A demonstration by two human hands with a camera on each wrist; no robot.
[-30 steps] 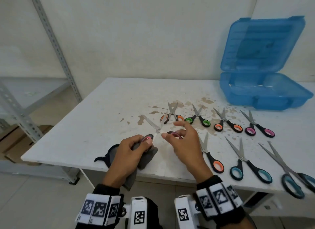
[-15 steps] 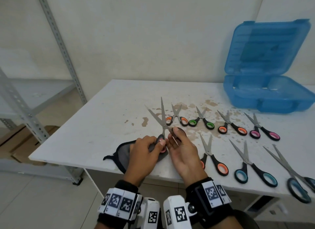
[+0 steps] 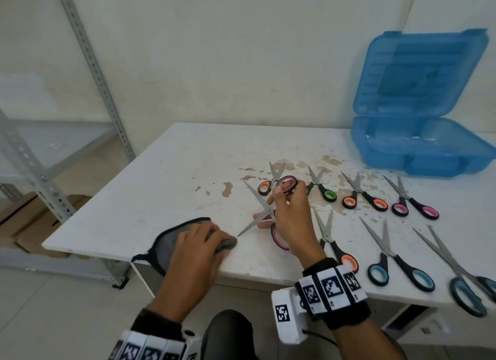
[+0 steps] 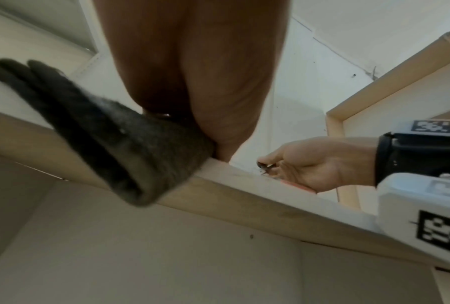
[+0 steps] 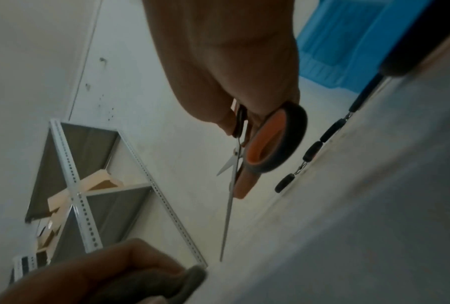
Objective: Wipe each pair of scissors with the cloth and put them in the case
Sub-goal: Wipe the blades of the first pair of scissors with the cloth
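While the wiping was under way: one pair of scissors [image 3: 264, 212] was held above the counter [image 3: 166, 188], blades spread wide, tips pointing toward the cloth [image 3: 171, 241].
Right hand: the right hand [image 3: 291, 220] had its fingers [image 3: 279, 196] curled through and around the pink-lined handles.
Left hand: the left hand [image 3: 200, 248] lay over the grey cloth at the counter's near edge, fingers bent around a bunched fold of it.
Contact: cloth and blades looked just apart; I could not tell whether the lower tip touched the fold.
Case: the blue case [image 3: 418, 147] stood open at the far right of the counter, well apart from the hands; no scissors showed inside it.
Waiting: the other scissors [image 3: 397, 263] lay in two rows on the counter, to the right of the hands.
Progress: judged early, since nothing seemed packed, this pair looked not yet finished, and every other pair remained.
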